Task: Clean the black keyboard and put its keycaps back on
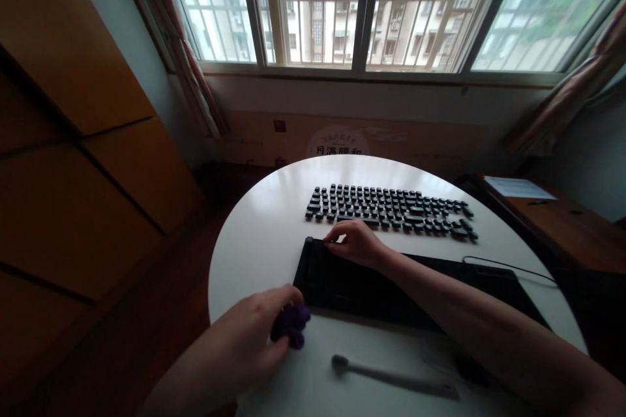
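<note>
Keyboard base (352, 288) on table (259, 234), keycaps (386, 214) toward far edge — cleaning, probably; right hand (355, 242) pinched at base's far-left corner, contents unclear, left hand (252, 319) gripping purple wad (292, 326) by near-left corner — next, careful precision needed.

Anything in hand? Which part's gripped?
Left hand: bunched purple item, its left side between thumb and fingers. Right hand: pinched near the far edge of the keyboard base; can't tell if anything's held.
</note>
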The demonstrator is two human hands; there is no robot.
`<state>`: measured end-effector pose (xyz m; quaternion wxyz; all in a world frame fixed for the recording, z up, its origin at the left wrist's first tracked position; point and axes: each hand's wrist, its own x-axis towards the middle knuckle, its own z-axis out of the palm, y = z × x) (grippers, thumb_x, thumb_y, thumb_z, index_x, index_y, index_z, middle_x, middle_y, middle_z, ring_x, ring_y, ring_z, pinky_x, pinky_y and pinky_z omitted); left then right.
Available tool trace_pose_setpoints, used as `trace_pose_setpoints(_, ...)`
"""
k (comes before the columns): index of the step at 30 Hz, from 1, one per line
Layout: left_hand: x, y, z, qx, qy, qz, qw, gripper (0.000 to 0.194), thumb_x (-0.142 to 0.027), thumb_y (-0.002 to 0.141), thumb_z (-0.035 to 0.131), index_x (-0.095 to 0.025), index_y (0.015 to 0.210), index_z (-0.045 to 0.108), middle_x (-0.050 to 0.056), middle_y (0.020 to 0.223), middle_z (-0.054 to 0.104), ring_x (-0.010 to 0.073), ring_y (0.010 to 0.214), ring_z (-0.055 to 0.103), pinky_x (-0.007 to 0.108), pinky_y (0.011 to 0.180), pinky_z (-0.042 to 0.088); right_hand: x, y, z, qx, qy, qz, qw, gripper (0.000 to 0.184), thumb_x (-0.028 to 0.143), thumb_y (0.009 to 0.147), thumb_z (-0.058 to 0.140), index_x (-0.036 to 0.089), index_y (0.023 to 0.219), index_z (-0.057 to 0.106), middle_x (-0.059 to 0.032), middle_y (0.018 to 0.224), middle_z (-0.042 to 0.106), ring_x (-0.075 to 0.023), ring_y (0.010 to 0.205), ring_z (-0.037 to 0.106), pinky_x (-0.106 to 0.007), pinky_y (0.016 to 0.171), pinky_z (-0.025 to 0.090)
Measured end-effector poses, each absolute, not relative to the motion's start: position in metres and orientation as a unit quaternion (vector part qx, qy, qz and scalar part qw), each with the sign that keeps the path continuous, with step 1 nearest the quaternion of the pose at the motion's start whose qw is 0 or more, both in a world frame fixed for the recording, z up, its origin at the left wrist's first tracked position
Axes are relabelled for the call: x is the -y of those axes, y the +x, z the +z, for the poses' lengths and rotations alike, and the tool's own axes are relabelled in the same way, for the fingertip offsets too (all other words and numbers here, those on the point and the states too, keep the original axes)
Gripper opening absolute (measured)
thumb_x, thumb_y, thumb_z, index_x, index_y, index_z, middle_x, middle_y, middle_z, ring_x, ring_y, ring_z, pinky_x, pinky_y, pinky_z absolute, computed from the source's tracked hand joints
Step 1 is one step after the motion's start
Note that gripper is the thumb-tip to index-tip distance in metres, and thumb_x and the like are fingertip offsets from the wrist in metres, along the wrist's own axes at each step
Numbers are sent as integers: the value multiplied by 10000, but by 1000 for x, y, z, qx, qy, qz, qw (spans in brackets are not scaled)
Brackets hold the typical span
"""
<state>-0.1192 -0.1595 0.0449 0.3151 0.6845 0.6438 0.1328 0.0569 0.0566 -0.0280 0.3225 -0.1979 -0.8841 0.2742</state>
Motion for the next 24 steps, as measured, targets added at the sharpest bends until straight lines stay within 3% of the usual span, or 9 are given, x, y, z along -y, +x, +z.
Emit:
trace_pose_setpoints(5, 161, -94, 45, -587, 718, 133, 350, 320, -145, 706, 609, -256, 1005, 638, -1, 1014, 672, 183, 888, 605, 252, 751, 439, -53, 56, -25, 895, -194, 244, 320, 141, 88, 722, 683, 192, 777, 761, -13, 756, 722, -131, 672, 644, -221, 628, 474)
trace_pose_setpoints(9, 157, -97, 56, -579, 726, 134, 345, 409, -260, 708, 740, -294, 1103, 642, -7, 1058, 674, 198, 933, 607, 261, 795, 448, -51, 56, -23, 904, -189, 220, 314, 149, 82, 715, 682, 200, 770, 755, -10, 765, 717, -139, 691, 639, -237, 669, 478)
trace_pose_setpoints(14, 121, -120, 87, -622, 721, 242, 186, 246, -409, 899, 564, -233, 1036, 667, -5, 859, 685, 151, 721, 597, 249, 662, 428, -51, 58, -20, 919, -177, 183, 303, 113, 143, 753, 697, 230, 799, 753, -12, 861, 740, -176, 829, 656, -273, 785, 485)
trace_pose_setpoints(17, 75, -134, 101, -649, 696, 305, 45, 261, -411, 902, 542, -189, 895, 680, 3, 768, 664, 147, 673, 576, 247, 609, 382, -49, 59, -16, 926, -169, 166, 293, 86, 202, 817, 668, 239, 811, 745, -9, 903, 745, -176, 864, 658, -279, 813, 480)
trace_pose_setpoints(24, -15, -141, 90, -583, 746, 323, 5, 261, -349, 872, 540, -156, 723, 633, -25, 585, 539, 120, 572, 477, 246, 565, 304, -46, 61, -14, 929, -182, 148, 286, 144, 240, 860, 648, 231, 741, 727, -21, 854, 737, -170, 828, 649, -281, 784, 477)
